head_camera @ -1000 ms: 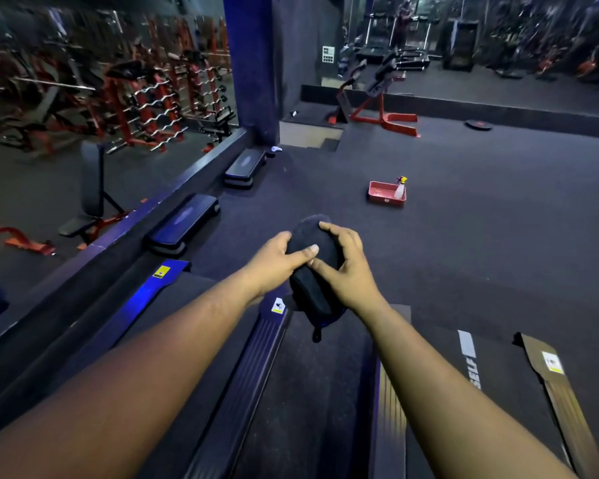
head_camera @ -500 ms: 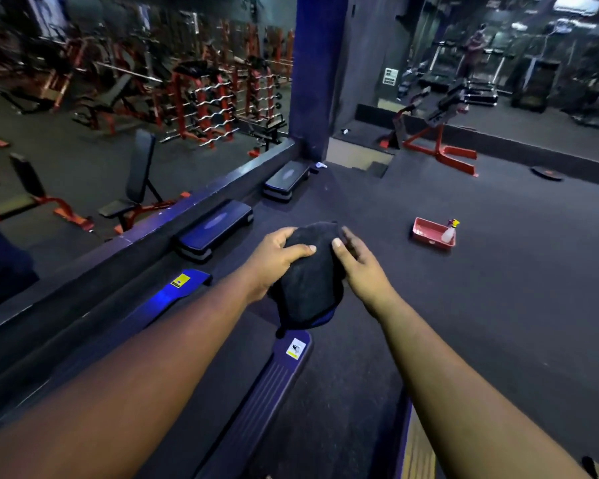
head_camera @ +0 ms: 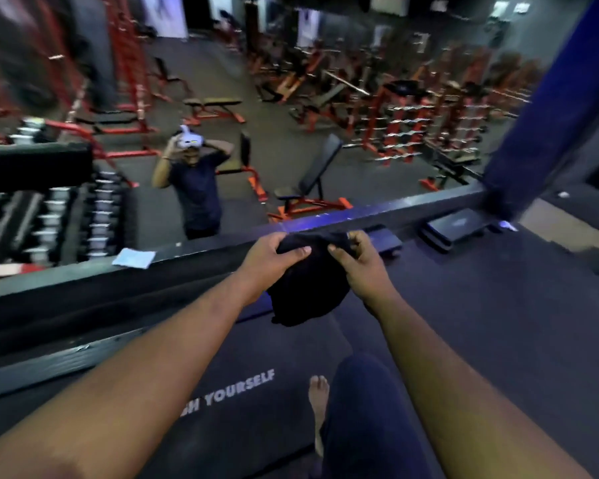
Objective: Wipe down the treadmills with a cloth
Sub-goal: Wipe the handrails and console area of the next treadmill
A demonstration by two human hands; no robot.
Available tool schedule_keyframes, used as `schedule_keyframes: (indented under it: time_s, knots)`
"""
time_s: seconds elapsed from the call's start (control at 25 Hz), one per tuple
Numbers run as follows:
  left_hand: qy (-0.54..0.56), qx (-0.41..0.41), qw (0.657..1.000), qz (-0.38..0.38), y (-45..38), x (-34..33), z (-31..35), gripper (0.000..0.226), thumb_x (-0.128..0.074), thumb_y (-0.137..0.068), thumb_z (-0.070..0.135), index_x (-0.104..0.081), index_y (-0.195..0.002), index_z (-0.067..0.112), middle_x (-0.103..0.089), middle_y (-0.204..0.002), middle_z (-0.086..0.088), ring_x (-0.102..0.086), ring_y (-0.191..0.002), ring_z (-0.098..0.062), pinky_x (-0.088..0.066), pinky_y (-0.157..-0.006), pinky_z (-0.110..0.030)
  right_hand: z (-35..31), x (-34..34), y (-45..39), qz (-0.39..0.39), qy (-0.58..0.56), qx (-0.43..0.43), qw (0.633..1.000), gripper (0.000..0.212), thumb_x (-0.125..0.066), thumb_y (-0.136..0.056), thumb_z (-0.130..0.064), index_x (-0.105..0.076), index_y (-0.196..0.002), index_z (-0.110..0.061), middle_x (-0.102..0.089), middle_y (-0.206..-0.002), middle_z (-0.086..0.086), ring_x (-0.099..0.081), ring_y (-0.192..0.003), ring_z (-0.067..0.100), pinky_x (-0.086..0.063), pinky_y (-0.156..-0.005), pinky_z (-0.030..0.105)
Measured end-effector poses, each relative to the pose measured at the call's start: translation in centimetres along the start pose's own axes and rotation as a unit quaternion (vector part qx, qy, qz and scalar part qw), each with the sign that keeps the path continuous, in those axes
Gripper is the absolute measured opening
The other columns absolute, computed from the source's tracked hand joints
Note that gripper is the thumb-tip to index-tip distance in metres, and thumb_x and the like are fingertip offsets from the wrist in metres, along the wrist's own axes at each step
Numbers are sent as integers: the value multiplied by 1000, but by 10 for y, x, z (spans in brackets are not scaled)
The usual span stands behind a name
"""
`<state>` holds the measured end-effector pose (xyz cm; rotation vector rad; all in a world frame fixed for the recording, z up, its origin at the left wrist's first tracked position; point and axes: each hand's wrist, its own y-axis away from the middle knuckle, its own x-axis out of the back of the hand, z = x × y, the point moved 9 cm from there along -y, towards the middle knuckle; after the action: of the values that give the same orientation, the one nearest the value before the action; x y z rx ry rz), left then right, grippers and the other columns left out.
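The view is being found swung well to the left compared with half a second ago: the red tray and spray bottle are no longer being shown, and the lower gym floor with a person adjusting a white headset is now being taken in beyond the dark ledge. The cloth is still being held in front of the body, above the treadmill belt lettered "YOURSELF", and is not being pressed to any surface. It is being gripped at its upper edge by the left hand, fingers curled over the fabric, and pinched by the right hand, which half a second ago was lying flatter against it; the rest is hanging loose below. The cloth is therefore being judged as opened out or refolded, not applied. A pale cloth is lying on the ledge, apart from the hands. A bare foot is being seen on the belt. No wiping is being evidenced at this moment; the task is being judged as between surfaces.
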<state>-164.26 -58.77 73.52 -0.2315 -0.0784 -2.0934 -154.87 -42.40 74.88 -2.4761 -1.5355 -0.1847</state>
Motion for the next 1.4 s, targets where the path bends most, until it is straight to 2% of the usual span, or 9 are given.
schedule_keyframes:
  time_s: [0.2,0.4,0.68,0.8,0.88,1.04,1.2,1.32,1.4]
  knots:
    - [23,24,989,145,-43,112,-51,19,-74,-88,17,-68,-102,6,-73,-94,-7,-65,-83,-11,-52,-79,-31,5,-130,-110,-157,-42,45,986,16,-66,-93,-6,-58,-104,-13,-68,-99,5,-62,-90,9,-50,-83,28]
    - [21,113,955,274,-58,225,-56,29,-78,-83,26,-66,-95,3,-70,-87,-6,-63,-80,-13,-51,-73,-30,-25,-266,-197,-335,-52,52,939,23,-64,-92,1,-55,-107,-13,-68,-104,5,-63,-95,6,-48,-85,16]
    - [-7,222,864,451,36,305,-10,30,-80,-71,41,-67,-86,18,-69,-80,1,-63,-75,-12,-54,-74,-37,-122,-391,-180,-562,24,112,819,29,-69,-89,-7,-56,-108,-25,-68,-109,-5,-61,-101,3,-40,-83,7]
    - [-117,275,838,457,79,308,10,37,-76,-77,49,-64,-81,14,-66,-72,-4,-58,-67,-11,-51,-67,-40,-152,-416,-155,-599,27,142,788,31,-69,-88,-5,-58,-108,-26,-68,-107,-6,-62,-98,-2,-41,-80,7]
    - [-180,346,782,486,141,316,32,47,-68,-76,62,-62,-80,16,-64,-70,-2,-60,-67,-16,-51,-65,-42,-183,-451,-101,-658,24,162,735,33,-69,-87,-4,-59,-104,-31,-68,-105,-8,-62,-95,-6,-43,-81,10]
    - [-244,417,665,570,264,301,63,43,-61,-82,62,-55,-75,19,-56,-65,7,-58,-69,-17,-43,-63,-35,-218,-505,36,-747,22,228,625,27,-66,-86,-18,-61,-107,-35,-66,-111,-7,-60,-106,5,-47,-93,22]
    - [-289,442,582,618,343,277,59,46,-51,-82,63,-45,-67,20,-52,-63,6,-60,-75,-24,-41,-67,-36,-211,-523,153,-754,-28,288,590,33,-62,-85,-17,-64,-118,-20,-59,-117,-8,-55,-114,19,-44,-101,34]
    - [-268,484,508,660,386,251,50,41,-48,-86,62,-48,-70,25,-53,-74,12,-57,-93,-19,-35,-76,-36,-180,-520,215,-780,-19,209,589,42,-62,-94,-20,-55,-135,-18,-53,-136,-1,-48,-128,14,-36,-110,27]
    - [-260,512,430,696,411,224,55,41,-48,-88,62,-63,-84,25,-62,-104,13,-51,-115,-15,-36,-91,-41,-154,-502,250,-820,40,121,558,55,-59,-98,-30,-40,-148,-21,-40,-152,0,-36,-138,10,-28,-114,24]
